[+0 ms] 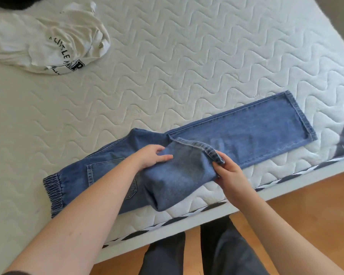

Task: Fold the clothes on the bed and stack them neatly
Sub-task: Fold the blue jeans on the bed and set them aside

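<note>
A pair of blue jeans (246, 132) lies across the near part of the white quilted mattress (187, 56), elastic waistband at the left, one leg stretched out flat to the right. The other leg is doubled back toward the seat. My left hand (153, 157) grips the far side of this folded leg. My right hand (228, 171) pinches its hem at the near right corner. A crumpled white T-shirt (54, 36) with black lettering sits at the far left of the bed.
The mattress edge (187, 217) with black-and-white trim runs diagonally just below the jeans. Beyond it are a wooden floor (306, 205) and my legs in dark trousers (216, 253). A dark item (12, 2) shows at the top left corner.
</note>
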The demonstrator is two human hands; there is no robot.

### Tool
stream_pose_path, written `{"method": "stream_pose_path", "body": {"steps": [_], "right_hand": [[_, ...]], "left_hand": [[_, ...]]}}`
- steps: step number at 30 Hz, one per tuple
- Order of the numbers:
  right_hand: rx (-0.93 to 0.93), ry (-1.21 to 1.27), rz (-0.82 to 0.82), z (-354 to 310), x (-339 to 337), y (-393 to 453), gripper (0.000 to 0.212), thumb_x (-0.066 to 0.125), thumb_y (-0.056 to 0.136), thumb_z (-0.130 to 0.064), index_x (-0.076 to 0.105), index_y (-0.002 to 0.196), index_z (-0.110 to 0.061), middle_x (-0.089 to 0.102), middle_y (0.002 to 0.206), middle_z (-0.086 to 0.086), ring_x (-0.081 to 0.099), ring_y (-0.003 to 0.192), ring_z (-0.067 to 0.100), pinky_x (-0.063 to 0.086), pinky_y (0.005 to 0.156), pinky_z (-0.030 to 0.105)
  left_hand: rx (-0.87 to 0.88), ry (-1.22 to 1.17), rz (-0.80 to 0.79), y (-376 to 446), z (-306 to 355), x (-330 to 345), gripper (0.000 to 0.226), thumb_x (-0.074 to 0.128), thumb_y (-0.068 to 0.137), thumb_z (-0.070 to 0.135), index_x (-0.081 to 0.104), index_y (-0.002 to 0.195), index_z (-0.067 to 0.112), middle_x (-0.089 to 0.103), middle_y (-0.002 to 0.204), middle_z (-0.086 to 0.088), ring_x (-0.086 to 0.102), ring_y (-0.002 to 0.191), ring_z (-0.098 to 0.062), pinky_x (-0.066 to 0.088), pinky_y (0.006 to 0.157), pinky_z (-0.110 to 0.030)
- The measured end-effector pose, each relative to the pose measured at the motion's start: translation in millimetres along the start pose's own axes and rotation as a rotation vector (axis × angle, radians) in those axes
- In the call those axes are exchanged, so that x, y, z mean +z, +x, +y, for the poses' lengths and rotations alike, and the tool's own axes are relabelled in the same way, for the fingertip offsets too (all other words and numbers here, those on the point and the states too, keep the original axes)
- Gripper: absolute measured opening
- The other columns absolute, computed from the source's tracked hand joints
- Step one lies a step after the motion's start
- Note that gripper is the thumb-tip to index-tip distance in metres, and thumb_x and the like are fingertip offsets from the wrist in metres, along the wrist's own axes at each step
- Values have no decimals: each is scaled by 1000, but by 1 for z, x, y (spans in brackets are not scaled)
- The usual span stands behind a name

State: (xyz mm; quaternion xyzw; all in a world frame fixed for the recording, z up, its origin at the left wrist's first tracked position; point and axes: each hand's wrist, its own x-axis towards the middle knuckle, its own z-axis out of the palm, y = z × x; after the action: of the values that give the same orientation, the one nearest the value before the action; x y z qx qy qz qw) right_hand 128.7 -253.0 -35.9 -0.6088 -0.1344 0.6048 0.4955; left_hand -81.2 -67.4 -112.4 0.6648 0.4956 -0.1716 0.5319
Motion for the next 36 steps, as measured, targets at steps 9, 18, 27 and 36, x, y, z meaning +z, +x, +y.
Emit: {"method": "stream_pose_path", "body": {"steps": [9, 18, 27, 36], "right_hand": [[-29, 5, 330, -25, -121, 31, 39, 44, 103, -10, 71, 99, -38, 73, 95, -7, 68, 83, 9, 58, 65, 28], [-83, 49, 684, -52, -241, 50, 35, 45, 97, -13, 68, 101, -39, 75, 91, -7, 72, 82, 14, 60, 64, 34], [-61, 62, 846, -46, -321, 67, 23, 50, 98, -9, 66, 107, -22, 64, 75, -14, 57, 61, -4, 53, 69, 23], [120, 44, 827, -25, -343, 110, 17, 52, 97, -11, 63, 110, -11, 70, 105, 17, 67, 98, 35, 56, 86, 50]], "left_hand": [[276, -203, -9, 60, 151, 19, 19, 59, 98, 17, 64, 117, 19, 71, 115, -5, 67, 108, -20, 50, 101, -44], [433, 53, -46, 145, 309, 65, 25, 59, 98, 16, 65, 121, 7, 71, 114, -10, 67, 108, -24, 50, 99, -41], [528, 334, 61, 207, 400, 118, 17, 65, 93, 30, 68, 100, 15, 73, 94, -4, 66, 90, -22, 50, 84, -36], [404, 387, 45, 271, 399, 142, 25, 54, 100, 32, 58, 119, 17, 62, 104, -1, 59, 97, -21, 38, 79, -25]]}}
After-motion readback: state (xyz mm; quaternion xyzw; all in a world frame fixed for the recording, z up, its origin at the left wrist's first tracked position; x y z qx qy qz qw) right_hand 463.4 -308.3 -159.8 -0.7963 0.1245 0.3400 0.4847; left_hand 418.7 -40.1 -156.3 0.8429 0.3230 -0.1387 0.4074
